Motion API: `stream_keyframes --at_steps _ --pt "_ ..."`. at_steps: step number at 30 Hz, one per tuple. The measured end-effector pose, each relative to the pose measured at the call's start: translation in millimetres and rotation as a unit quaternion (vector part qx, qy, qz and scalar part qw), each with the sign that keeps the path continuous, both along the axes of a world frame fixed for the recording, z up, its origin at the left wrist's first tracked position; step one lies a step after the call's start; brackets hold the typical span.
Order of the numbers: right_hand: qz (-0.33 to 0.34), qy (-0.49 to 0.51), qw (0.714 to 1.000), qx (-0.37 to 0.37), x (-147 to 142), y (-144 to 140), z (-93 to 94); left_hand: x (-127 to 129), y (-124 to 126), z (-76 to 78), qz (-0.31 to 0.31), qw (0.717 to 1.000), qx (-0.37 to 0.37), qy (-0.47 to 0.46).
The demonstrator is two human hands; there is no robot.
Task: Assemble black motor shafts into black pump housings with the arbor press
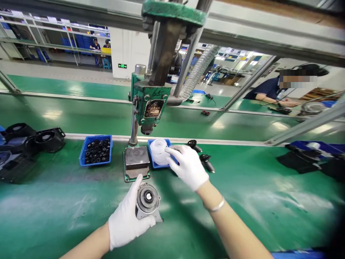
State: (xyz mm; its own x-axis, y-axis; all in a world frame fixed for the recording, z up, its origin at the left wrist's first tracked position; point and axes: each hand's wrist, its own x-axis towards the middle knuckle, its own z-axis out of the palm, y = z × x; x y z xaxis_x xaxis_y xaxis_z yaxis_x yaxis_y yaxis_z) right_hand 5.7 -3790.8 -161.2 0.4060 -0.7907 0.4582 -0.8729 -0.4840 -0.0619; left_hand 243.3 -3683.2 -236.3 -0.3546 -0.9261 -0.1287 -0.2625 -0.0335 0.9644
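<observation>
Grey metal round unit with black hub and flat bracket (148, 201) is the clock centre here; it sits in the white-gloved left hand (124, 220). Left fingers part-curled round it, forefinger up the 11 o'clock side, thumb along 6. Can't tell if it also rests on the glossy green worktop (256, 201).

White-gloved right hand (188, 168), silver bracelet (217, 205) at the wrist, is at 1 to 2 o'clock. Its forefinger and thumb are nearly together, tips at the translucent white plastic rings (158, 153) between 12 and 1. Can't tell if one's pinched. Rings stacked in a blue plastic bin (159, 166).

Dark steel block (137, 156) on the press base at 11, green-painted press head (153, 106) above at 12. Blue bin (97, 164) of small black cylindrical pieces (97, 149) between 10 and 11. Black parts with silver ends (207, 163) at 2. Black round-mouthed housings (47, 140) at 10. Co-worker in dark top (265, 88) beyond, between 1 and 2.
</observation>
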Motion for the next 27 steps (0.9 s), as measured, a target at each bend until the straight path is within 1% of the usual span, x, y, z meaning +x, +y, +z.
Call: stream_keyframes --at_steps 1,3,5,7,10,15,18,21,24,27 --pt "0.010 0.060 0.998 -0.010 0.0 -17.1 5.2 2.3 -1.6 -0.7 -0.005 1.000 0.000 0.005" --pt "0.024 0.122 0.992 -0.010 1.3 -44.7 9.9 6.1 -4.3 -2.9 -0.011 1.000 -0.003 0.011" --pt "0.044 0.143 0.989 -0.001 2.6 -61.5 9.9 8.2 -6.1 -4.8 -0.013 1.000 -0.004 0.014" --pt "0.066 0.165 0.984 0.006 2.0 -68.8 9.5 8.9 -7.3 -5.9 -0.013 1.000 0.000 0.011" --pt "0.083 0.185 0.979 0.009 -3.6 -68.9 12.1 8.4 -8.3 -6.9 -0.012 1.000 0.010 0.002" --pt "0.082 0.200 0.976 0.005 -14.7 -63.9 15.9 7.8 -8.1 -10.0 -0.012 1.000 0.011 0.003" --pt "0.074 0.211 0.975 -0.002 -14.1 -64.1 12.7 7.3 -7.3 -9.6 -0.009 1.000 0.019 0.002" --pt "0.081 0.232 0.969 -0.005 -10.0 -65.8 10.7 6.9 -6.7 -6.8 -0.009 1.000 0.026 0.004" --pt "0.090 0.246 0.965 -0.010 -8.3 -67.3 14.1 7.1 -6.7 -5.3 -0.009 1.000 0.026 0.010" --pt "0.094 0.243 0.965 -0.019 -11.8 -68.0 20.0 7.8 -7.0 -7.4 -0.004 1.000 0.018 0.010"
